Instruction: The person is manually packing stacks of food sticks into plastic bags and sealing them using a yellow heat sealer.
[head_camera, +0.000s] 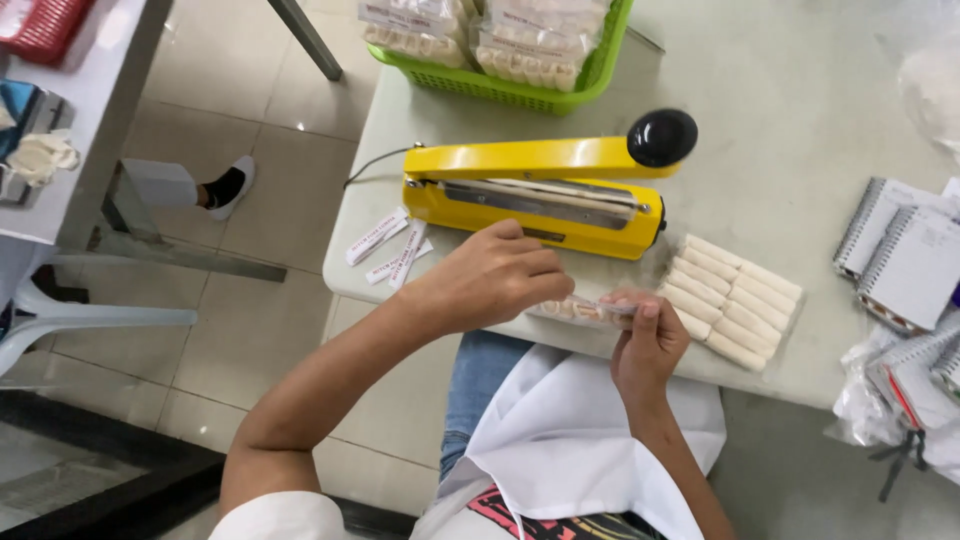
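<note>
Setting: a pale work table (800, 120) seen from above, with a tiled floor (260, 90) to its left and the person's white apron (570, 440) and blue jeans (480, 370) at the near edge.
Left hand: the left hand (495, 280) is curled over the left end of a clear plastic pack of pale rolls (585, 311), fingers closed on it at the table's near edge.
Right hand: the right hand (650, 340) pinches the pack's right end, thumb on top, just beside the left hand.
Pack in hand: it lies between the two hands, in front of the sealer and close to the person's lap.
Sealer: a yellow heat sealer (530, 195) with a black knob (660, 137) sits just beyond the hands, its arm raised.
Loose rolls: two rows of pale rolls (735, 300) rest on the table right of the hands, touching the sealer's near right corner.
Labels: white paper strips (390, 250) lie left of the sealer near the table edge.
Far side: a green basket (520, 90) holds filled packs.
Right edge: spiral notebooks (900, 250) and crumpled plastic bags (880, 410).
Far left: another person's foot in a white shoe (228, 187) on the floor.
</note>
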